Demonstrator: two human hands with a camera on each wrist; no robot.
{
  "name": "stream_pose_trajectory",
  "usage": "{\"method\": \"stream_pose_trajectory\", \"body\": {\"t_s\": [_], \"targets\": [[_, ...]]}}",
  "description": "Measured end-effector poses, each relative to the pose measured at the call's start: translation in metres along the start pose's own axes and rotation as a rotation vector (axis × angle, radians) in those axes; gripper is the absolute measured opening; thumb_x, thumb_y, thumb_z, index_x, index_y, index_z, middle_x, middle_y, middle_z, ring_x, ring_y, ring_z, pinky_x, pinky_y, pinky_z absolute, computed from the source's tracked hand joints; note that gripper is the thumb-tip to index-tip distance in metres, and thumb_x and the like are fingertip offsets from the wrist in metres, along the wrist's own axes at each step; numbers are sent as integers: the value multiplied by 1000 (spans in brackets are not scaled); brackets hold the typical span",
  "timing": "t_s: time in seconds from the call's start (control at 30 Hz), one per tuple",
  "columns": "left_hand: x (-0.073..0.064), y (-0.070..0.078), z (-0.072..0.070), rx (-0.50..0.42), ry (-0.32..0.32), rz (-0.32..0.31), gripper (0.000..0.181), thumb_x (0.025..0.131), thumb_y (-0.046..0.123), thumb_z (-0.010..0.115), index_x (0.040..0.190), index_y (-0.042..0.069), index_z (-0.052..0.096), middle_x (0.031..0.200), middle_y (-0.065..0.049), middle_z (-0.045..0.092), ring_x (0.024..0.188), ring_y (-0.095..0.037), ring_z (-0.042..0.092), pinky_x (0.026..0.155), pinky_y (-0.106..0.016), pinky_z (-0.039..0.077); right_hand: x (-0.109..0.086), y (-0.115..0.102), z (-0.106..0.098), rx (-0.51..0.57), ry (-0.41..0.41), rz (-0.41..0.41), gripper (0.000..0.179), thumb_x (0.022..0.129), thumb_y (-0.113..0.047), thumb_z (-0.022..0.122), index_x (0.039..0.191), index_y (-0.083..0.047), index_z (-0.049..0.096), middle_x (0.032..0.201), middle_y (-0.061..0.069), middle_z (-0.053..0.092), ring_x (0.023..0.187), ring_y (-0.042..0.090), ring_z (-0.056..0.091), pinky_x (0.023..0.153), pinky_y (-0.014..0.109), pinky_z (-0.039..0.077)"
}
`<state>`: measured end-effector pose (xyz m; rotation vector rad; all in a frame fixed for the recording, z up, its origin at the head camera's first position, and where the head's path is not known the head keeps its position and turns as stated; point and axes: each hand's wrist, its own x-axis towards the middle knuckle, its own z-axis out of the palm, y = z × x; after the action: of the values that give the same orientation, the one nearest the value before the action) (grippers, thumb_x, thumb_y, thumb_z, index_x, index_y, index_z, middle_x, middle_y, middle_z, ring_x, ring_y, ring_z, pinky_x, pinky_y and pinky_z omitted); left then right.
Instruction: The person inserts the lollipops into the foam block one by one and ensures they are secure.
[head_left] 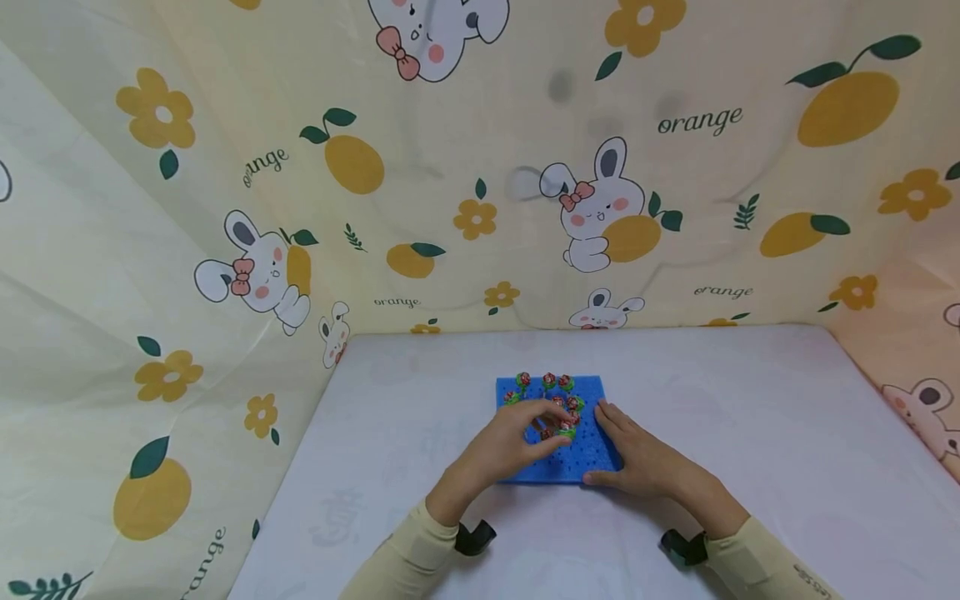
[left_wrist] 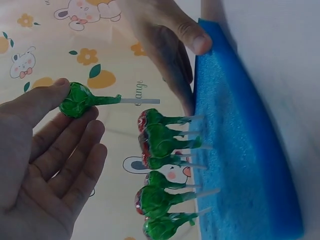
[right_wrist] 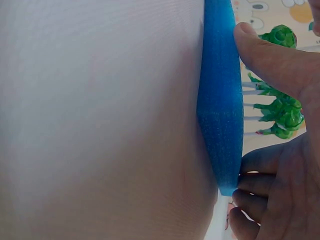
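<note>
My left hand pinches a green-wrapped lollipop by its candy end, between thumb and fingers. Its white stick points at the blue foam board, with a gap between the tip and the board in the left wrist view. Several more lollipops in green and red wrappers stand in the board on their sticks. My right hand rests on the board's near right corner, thumb along the front edge and fingers against the right side. The small holes across the board's top are partly hidden by the left hand.
The board lies on a table with a white cover. Behind and to the left hangs a cream curtain printed with rabbits, flowers and oranges. Dark wrist cameras sit on both forearms.
</note>
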<state>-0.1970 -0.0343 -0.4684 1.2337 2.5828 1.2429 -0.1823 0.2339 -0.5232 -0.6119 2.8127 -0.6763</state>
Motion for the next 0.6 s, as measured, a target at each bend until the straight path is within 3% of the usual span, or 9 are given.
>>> {"method": "stream_pose_trajectory", "body": {"t_s": [0.17,0.6], "targets": [[4,-1,6,43,-19,0,30,103,26,75,130,13,71,120,4,76,110,-11,73,98,-20,57,-1,0,0,7,1,-9,118,90,-66,78,165,9,26,174,30,19,158,54,23,122,70,34],[8,-3,13,136,-27,-46,30,105,33,73,130,18,72,121,9,76,112,-3,70,103,-22,56,-1,-1,-1,7,-1,-19,119,90,-66,78,165,10,26,174,30,20,158,54,24,121,70,35]]}}
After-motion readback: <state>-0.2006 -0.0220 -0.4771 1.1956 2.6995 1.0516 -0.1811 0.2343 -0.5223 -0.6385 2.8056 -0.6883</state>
